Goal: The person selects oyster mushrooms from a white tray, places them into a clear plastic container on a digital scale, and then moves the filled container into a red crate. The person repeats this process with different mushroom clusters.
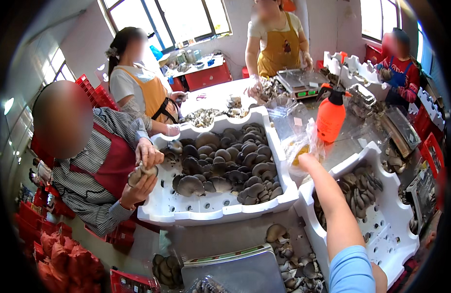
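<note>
My right hand [308, 161] reaches away from me, at the end of a bare forearm below a light blue sleeve. It is at a crumpled clear plastic bag [313, 141] with something yellowish inside. The bag hides the fingers, so their grip is unclear. Just behind the bag stands an orange pump spray bottle [329, 121] with a black head. Below my forearm lies a white foam crate [388, 252] partly filled with grey oyster mushrooms [359, 192]. My left hand is out of view. A grey metal scale plate [234, 273] lies before me, beside loose oyster mushrooms [296, 269].
Another foam crate [214, 216] holds many dark oyster mushrooms [225, 157]. At its left, a person in a striped shirt [104, 135] holds a mushroom [143, 174]. Several co-workers stand around the table. A digital scale [302, 82] and clear plastic boxes [360, 97] lie farther back.
</note>
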Motion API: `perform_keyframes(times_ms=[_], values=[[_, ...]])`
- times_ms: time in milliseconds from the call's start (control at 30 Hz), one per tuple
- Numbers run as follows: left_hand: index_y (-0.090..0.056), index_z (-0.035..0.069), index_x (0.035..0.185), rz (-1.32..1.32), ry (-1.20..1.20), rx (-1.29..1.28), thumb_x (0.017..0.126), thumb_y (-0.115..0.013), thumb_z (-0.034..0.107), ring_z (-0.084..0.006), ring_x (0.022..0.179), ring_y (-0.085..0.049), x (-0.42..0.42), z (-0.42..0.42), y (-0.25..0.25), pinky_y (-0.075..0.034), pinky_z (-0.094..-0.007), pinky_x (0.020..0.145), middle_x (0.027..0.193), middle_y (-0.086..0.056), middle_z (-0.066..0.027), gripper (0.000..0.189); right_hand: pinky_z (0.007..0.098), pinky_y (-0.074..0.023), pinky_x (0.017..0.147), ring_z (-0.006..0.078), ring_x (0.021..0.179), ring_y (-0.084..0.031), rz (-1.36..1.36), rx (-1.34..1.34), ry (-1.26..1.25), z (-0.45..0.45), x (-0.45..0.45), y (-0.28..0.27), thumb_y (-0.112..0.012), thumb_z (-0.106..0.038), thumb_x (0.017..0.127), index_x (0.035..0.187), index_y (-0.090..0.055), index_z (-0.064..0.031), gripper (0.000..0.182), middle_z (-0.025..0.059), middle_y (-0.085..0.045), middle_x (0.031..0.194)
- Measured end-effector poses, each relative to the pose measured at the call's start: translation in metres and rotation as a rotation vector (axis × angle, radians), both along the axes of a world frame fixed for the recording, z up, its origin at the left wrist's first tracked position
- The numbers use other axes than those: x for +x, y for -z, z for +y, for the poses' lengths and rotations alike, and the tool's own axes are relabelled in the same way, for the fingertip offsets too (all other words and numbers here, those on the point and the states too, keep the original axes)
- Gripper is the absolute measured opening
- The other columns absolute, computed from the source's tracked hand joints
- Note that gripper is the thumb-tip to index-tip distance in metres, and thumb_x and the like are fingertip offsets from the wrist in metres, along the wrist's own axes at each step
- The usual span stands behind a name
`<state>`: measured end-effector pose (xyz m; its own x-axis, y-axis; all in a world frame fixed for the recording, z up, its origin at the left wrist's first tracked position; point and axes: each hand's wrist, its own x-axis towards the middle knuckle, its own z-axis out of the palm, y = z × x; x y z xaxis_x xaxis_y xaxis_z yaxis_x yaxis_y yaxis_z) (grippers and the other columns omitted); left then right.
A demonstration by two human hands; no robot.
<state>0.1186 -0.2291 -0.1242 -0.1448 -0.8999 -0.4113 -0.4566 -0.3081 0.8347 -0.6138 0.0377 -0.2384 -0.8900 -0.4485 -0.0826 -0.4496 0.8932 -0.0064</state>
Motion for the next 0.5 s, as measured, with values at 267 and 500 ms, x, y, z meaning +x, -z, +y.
perform_keyframes(times_ms=[267,500], values=[[-0.055,0.006,0.097,0.049,0.022,-0.288,0.098,-0.045,0.021,-0.0088,0.062,-0.053,-0.097,-0.037,-0.062,-0.042,-0.0206,0.052,0.078,-0.058,-0.0015,0.018,0.0422,-0.0525,0.067,0.0316,0.079,-0.066,0.144,-0.161,0.150,0.016,0.010,-0.017,-0.058,-0.011,0.074,0.078,-0.070,-0.0080,0.013,0.0169,-0.067,0.084],[-0.057,0.003,0.094,0.445,0.597,-0.158,0.091,-0.054,0.009,-0.0121,0.067,-0.060,-0.256,-0.063,-0.082,-0.047,-0.0218,0.058,0.078,-0.061,-0.0057,0.006,0.0415,-0.0515,0.066,0.0293,0.076,-0.066,0.242,-0.198,0.177,0.010,0.025,-0.036,-0.058,-0.011,0.072,0.068,-0.070,-0.0133,0.013,0.0124,-0.068,0.077]])
